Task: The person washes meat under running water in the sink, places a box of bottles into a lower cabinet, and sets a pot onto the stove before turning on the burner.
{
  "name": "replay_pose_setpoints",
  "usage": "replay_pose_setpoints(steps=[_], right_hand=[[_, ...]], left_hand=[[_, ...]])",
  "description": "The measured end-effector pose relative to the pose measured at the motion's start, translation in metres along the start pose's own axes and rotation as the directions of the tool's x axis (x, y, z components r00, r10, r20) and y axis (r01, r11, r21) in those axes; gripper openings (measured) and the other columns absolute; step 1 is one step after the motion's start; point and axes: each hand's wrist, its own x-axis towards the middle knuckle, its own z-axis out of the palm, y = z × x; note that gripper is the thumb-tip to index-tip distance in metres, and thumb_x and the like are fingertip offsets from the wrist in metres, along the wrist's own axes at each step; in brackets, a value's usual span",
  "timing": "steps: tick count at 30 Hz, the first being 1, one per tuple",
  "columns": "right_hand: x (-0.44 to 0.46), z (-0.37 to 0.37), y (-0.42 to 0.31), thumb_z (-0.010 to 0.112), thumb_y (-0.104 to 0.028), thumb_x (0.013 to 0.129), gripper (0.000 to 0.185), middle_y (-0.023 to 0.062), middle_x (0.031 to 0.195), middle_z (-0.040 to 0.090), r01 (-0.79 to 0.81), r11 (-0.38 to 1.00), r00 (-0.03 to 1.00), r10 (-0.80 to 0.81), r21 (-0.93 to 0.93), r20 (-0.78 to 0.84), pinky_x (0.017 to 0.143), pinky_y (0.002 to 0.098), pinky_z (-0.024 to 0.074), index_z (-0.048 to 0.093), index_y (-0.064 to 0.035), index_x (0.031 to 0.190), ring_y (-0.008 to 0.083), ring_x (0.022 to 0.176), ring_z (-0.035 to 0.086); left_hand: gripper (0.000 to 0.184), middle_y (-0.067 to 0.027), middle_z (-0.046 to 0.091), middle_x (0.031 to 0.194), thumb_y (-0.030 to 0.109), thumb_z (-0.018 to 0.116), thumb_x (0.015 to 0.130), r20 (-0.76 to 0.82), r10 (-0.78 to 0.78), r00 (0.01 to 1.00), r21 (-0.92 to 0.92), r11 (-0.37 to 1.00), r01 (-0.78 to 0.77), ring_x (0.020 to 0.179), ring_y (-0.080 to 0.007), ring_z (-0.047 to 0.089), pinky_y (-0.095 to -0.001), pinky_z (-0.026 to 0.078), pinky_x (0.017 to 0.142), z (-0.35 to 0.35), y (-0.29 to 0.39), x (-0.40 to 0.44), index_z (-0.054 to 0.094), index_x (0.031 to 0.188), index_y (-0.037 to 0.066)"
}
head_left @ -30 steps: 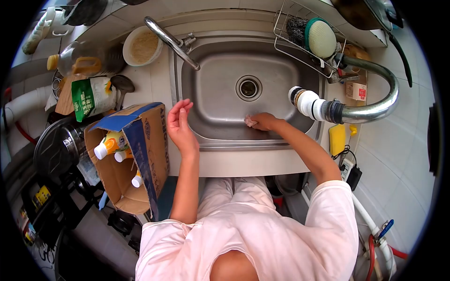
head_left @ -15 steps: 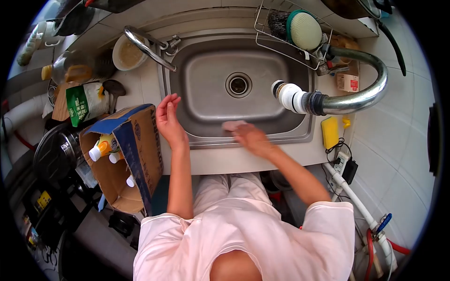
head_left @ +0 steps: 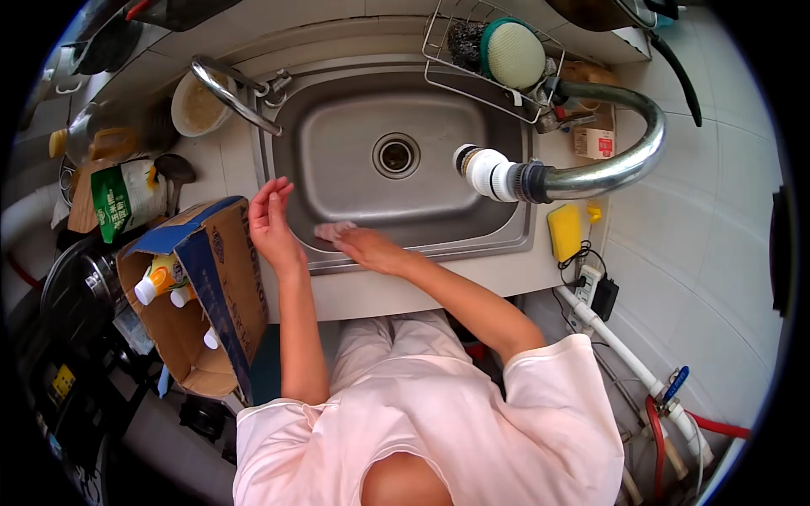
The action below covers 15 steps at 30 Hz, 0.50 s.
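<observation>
A steel sink (head_left: pixel 380 198) with a round drain (head_left: pixel 396 156) lies in front of me. My right hand (head_left: pixel 369 250) presses a pale pink cloth (head_left: pixel 335 231) against the sink's near wall, at the lower left corner. Its fingers lie over the cloth. Beside the sink's left rim, my left hand (head_left: pixel 277 228) is raised with its fingers loosely curled upward and nothing visible in it. A cardboard box (head_left: pixel 232 278) holding white-capped bottles stands just left of my left forearm.
A curved faucet (head_left: pixel 236 99) reaches over the sink's left side. A thick metal pipe (head_left: pixel 620 179) with a white nozzle overhangs the right. A wire rack (head_left: pixel 439 63) with scrubbers sits at the back. A yellow sponge (head_left: pixel 564 232) lies right of the sink.
My right hand has moved left along the sink's near wall with the cloth. My left hand stays raised by the left rim. The whole view has shifted, with the scene further left.
</observation>
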Motion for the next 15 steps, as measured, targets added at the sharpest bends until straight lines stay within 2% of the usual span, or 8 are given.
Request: replay_pose_setpoints(steps=[1, 5, 7, 10, 12, 13, 14, 15], right_hand=[[-0.027, -0.023, 0.002, 0.035, -0.022, 0.091, 0.038, 0.0145, 0.126, 0.046, -0.037, 0.999, 0.999, 0.037, -0.006, 0.035, 0.099, 0.0366, 0.0326, 0.043, -0.0068, 0.125, 0.0316, 0.117, 0.041], [-0.122, -0.082, 0.046, 0.033, -0.024, 0.091, 0.038, 0.0092, 0.122, 0.05, -0.23, 0.937, 0.972, 0.234, -0.264, -0.015, 0.097, 0.0373, 0.0352, 0.045, -0.0167, 0.126, 0.0291, 0.114, 0.045], [-0.158, -0.104, 0.09, 0.033, -0.024, 0.091, 0.036, 0.008, 0.117, 0.054, -0.177, 0.907, 0.984, 0.158, -0.383, -0.079, 0.094, 0.037, 0.0376, 0.048, -0.0195, 0.123, 0.0278, 0.108, 0.049], [-0.165, -0.151, 0.115, 0.041, -0.021, 0.086, 0.031, 0.0081, 0.108, 0.057, -0.111, 0.81, 0.984, 0.17, -0.576, 0.05, 0.087, 0.0369, 0.0414, 0.053, -0.0169, 0.115, 0.027, 0.097, 0.054], [-0.141, -0.172, 0.212, 0.047, -0.017, 0.081, 0.027, 0.0106, 0.103, 0.058, 0.004, 0.8, 0.999, -0.03, -0.6, -0.032, 0.083, 0.0367, 0.0431, 0.055, -0.0109, 0.106, 0.0261, 0.093, 0.055], [-0.126, -0.181, 0.241, 0.048, -0.016, 0.081, 0.027, 0.0102, 0.103, 0.058, -0.069, 0.955, 0.968, -0.006, -0.289, -0.253, 0.084, 0.0355, 0.0432, 0.054, -0.009, 0.107, 0.0247, 0.094, 0.055], [-0.112, -0.19, 0.27, 0.049, -0.015, 0.082, 0.027, 0.0098, 0.104, 0.057, 0.009, 0.998, 0.888, 0.018, 0.055, -0.46, 0.085, 0.0344, 0.0434, 0.053, -0.0071, 0.108, 0.0233, 0.095, 0.055], [-0.098, -0.2, 0.27, 0.048, -0.015, 0.086, 0.03, 0.0076, 0.106, 0.057, 0.105, 0.717, 0.767, 0.382, 0.689, -0.515, 0.087, 0.0321, 0.0438, 0.05, -0.006, 0.114, 0.0207, 0.097, 0.055]], left_hand=[[0.019, -0.0147, 0.06, 0.102, 0.006, 0.048, 0.09, -0.001, 0.002, 1.0, -0.001, 1.0, -0.002, 0.092, -0.02, 0.059, -0.0306, 0.045, 0.089, 0.002, -0.001, 0.0, 0.054, 0.104, -0.004], [0.018, -0.0145, 0.06, 0.101, 0.006, 0.047, 0.09, 0.012, -0.039, 0.999, -0.033, 0.999, 0.039, 0.092, -0.0197, 0.059, -0.0303, 0.044, 0.089, 0.015, -0.001, -0.006, 0.054, 0.104, -0.004], [0.018, -0.0143, 0.06, 0.1, 0.005, 0.047, 0.09, 0.03, -0.051, 0.998, -0.037, 0.998, 0.052, 0.092, -0.0193, 0.059, -0.0302, 0.044, 0.089, 0.023, 0.004, -0.01, 0.054, 0.104, -0.004], [0.019, -0.0152, 0.06, 0.102, 0.006, 0.047, 0.09, 0.063, -0.049, 0.997, -0.026, 0.998, 0.051, 0.093, -0.0199, 0.059, -0.0296, 0.045, 0.089, 0.032, 0.011, -0.014, 0.054, 0.105, -0.004], [0.019, -0.0154, 0.06, 0.102, 0.006, 0.047, 0.09, 0.085, -0.047, 0.995, -0.022, 0.999, 0.049, 0.093, -0.0201, 0.059, -0.0295, 0.044, 0.089, 0.033, 0.011, -0.016, 0.053, 0.105, -0.004], [0.019, -0.0152, 0.06, 0.102, 0.006, 0.047, 0.09, 0.091, -0.048, 0.995, -0.028, 0.998, 0.051, 0.093, -0.02, 0.059, -0.0297, 0.044, 0.09, 0.033, 0.011, -0.018, 0.054, 0.105, -0.004], [0.019, -0.0149, 0.06, 0.102, 0.007, 0.048, 0.09, 0.098, -0.049, 0.994, -0.032, 0.998, 0.052, 0.093, -0.0198, 0.059, -0.0298, 0.044, 0.09, 0.033, 0.01, -0.02, 0.054, 0.105, -0.004], [0.02, -0.0146, 0.06, 0.102, 0.007, 0.048, 0.09, 0.114, -0.053, 0.992, -0.027, 0.998, 0.057, 0.093, -0.0196, 0.059, -0.0298, 0.043, 0.09, 0.034, 0.009, -0.022, 0.054, 0.105, -0.003]])
